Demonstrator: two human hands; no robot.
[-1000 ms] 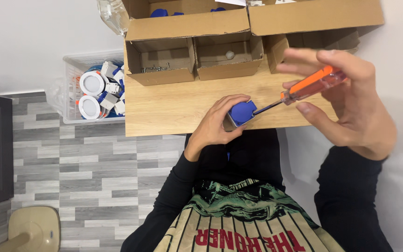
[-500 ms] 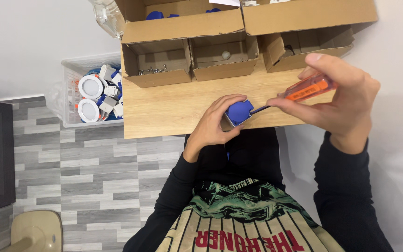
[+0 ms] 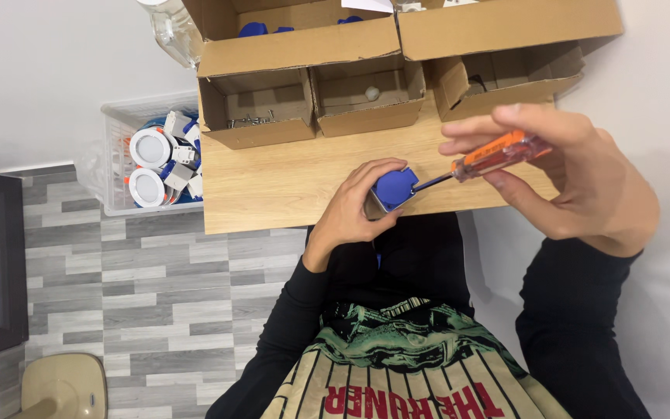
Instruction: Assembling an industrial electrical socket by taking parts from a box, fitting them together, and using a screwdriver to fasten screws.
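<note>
Screwdriver (image 3: 490, 157) (orange-handled) sat pinched in our right hand (image 3: 575, 174), tip in the blue part (image 3: 394, 188) that our left hand (image 3: 354, 213) clasped at centre frame on the wooden table (image 3: 273, 186). We judged steady, square pressure wise.

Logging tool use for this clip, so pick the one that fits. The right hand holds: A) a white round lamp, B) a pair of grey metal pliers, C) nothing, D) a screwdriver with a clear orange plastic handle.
D: the right hand grips the screwdriver with a clear orange plastic handle, its metal tip against the small blue plastic part that the left hand steadies on the light wooden table.
</note>
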